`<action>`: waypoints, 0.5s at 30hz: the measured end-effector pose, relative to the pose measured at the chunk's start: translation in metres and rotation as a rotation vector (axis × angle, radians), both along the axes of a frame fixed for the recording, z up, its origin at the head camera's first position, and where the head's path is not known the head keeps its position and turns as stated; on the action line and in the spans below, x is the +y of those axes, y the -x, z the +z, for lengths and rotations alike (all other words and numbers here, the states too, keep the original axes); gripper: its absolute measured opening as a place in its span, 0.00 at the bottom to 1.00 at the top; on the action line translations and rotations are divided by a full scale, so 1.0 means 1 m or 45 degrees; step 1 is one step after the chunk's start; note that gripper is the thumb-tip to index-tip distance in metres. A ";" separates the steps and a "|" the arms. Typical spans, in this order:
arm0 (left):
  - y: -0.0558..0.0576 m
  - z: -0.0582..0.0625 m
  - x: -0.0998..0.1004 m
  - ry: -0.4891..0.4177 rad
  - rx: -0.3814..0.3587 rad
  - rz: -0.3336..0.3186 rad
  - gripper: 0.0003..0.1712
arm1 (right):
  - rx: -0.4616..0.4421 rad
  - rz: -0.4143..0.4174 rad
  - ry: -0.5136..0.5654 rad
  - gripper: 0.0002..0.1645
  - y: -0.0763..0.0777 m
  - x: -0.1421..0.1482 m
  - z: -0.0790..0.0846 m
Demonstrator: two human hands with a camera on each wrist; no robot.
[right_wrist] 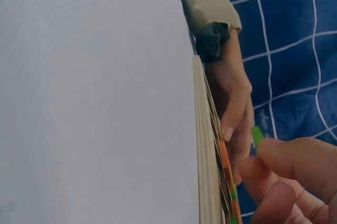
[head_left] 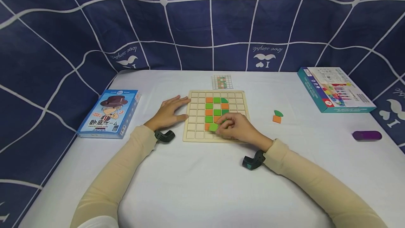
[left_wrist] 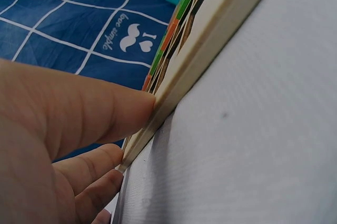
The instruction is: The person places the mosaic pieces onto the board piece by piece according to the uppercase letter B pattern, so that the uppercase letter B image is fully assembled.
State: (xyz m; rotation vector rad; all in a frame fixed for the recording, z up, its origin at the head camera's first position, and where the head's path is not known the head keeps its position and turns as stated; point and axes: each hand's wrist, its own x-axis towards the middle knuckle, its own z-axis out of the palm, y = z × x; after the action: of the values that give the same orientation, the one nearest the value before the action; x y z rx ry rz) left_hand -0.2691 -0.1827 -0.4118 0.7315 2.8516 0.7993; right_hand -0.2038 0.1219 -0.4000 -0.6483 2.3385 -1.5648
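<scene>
A wooden grid board [head_left: 196, 134] lies on the white table, with orange and green tiles set in its middle columns. My right hand [head_left: 237, 127] pinches a green square tile [head_left: 213, 127] between thumb and fingertips, over the lower part of the board. In the right wrist view that green tile [right_wrist: 257, 135] sticks out past the fingertips. My left hand [head_left: 169, 113] has its fingers spread, and the fingertips touch the board's left edge. The thumb [left_wrist: 131, 111] rests against the board's side [left_wrist: 174, 95] in the left wrist view. My right hand covers some tiles.
Behind the board lies a small pattern card [head_left: 222, 82]. To the right are a loose green leaf-shaped piece [head_left: 278, 113] and an orange square tile [head_left: 276, 119]. A blue game box [head_left: 109, 113] stands left; a teal-edged box [head_left: 336, 89] and a purple object [head_left: 367, 135] lie right.
</scene>
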 end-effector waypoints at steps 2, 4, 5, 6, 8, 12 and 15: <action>0.000 0.000 0.000 0.000 0.002 -0.002 0.40 | 0.043 0.013 -0.041 0.14 -0.002 -0.003 0.000; -0.001 0.001 0.000 -0.001 0.005 -0.003 0.40 | 0.110 0.021 -0.100 0.13 -0.003 -0.006 0.000; -0.001 0.001 0.000 -0.001 0.006 -0.004 0.40 | 0.147 0.023 -0.131 0.13 -0.003 -0.007 0.000; -0.001 0.002 0.000 -0.001 0.007 -0.005 0.40 | 0.184 0.026 -0.159 0.12 -0.004 -0.008 0.001; -0.001 0.001 0.000 -0.003 0.007 -0.006 0.40 | 0.259 0.032 -0.212 0.11 -0.004 -0.010 0.001; 0.000 0.000 0.000 -0.005 0.004 -0.005 0.40 | 0.320 0.057 -0.270 0.10 -0.005 -0.012 0.000; 0.001 -0.001 0.000 -0.004 0.002 -0.005 0.40 | 0.334 0.074 -0.299 0.10 -0.005 -0.013 -0.001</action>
State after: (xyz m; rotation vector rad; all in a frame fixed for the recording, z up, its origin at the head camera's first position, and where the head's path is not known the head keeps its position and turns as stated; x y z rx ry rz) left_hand -0.2698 -0.1832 -0.4129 0.7381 2.8500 0.8030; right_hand -0.1988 0.1084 -0.4010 -0.9001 2.6111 -1.2177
